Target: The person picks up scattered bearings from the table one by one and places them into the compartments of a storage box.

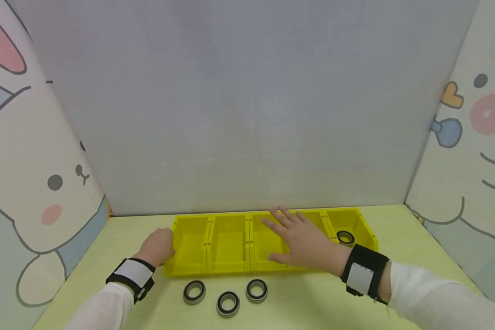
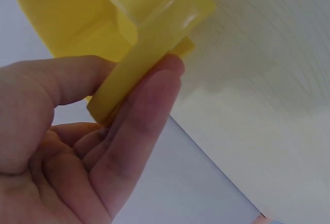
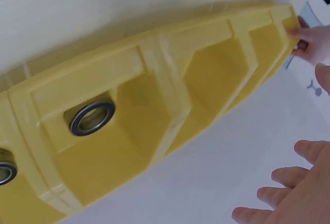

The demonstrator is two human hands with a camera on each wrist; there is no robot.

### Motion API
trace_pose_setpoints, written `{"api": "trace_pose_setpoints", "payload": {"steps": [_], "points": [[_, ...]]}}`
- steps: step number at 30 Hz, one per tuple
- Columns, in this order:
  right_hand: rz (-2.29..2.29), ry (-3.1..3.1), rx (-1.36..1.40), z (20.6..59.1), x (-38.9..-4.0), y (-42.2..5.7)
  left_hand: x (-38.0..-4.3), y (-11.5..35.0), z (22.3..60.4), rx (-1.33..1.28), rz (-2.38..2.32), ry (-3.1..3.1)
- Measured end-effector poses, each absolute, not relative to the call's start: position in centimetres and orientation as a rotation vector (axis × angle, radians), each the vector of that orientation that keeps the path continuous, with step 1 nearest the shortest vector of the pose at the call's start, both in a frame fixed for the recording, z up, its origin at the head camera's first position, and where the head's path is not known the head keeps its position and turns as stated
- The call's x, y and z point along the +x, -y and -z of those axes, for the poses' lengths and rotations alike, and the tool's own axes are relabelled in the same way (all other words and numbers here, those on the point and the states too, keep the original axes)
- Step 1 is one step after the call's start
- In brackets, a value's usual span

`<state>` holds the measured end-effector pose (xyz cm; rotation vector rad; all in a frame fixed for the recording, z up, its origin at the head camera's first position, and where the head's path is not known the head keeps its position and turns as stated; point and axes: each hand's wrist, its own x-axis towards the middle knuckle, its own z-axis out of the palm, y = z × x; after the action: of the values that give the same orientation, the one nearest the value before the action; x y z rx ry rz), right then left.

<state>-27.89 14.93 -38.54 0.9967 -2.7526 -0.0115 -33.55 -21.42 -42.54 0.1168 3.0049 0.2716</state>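
Tray (image 1: 229, 243) sits pinched at one end by left hand (image 1: 154, 247) fingers (image 2: 142, 115), beneath the right hand (image 1: 303, 243), spread and empty.

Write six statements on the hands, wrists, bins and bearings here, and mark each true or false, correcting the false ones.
1. The left hand grips the left end of the yellow bin row. True.
2. The right hand pinches a bearing. False: the right hand is spread open and holds nothing.
3. The rightmost compartment holds no bearing. False: one bearing lies in the rightmost compartment.
4. A second bearing lies in the compartment beside that one. True.
5. Three bearings lie on the table. True.
6. Only the left wrist wears a black band. False: a black band is on each wrist.
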Motion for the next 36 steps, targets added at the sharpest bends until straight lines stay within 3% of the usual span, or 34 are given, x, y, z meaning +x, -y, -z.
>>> {"api": "trace_pose_setpoints", "payload": {"steps": [8,14,36], "points": [[-0.009,2.726,1.36,40.1,-24.1,-11.7,-33.4,21.2,42.3,0.117,-0.267,-3.009],[-0.056,2.688,1.506,42.5,-23.3,-10.3,-33.3,21.2,42.3,0.122,-0.261,-3.024],[-0.083,2.703,1.558,48.9,-23.3,-9.8,-33.3,21.6,42.6,0.183,-0.256,-3.067]]}}
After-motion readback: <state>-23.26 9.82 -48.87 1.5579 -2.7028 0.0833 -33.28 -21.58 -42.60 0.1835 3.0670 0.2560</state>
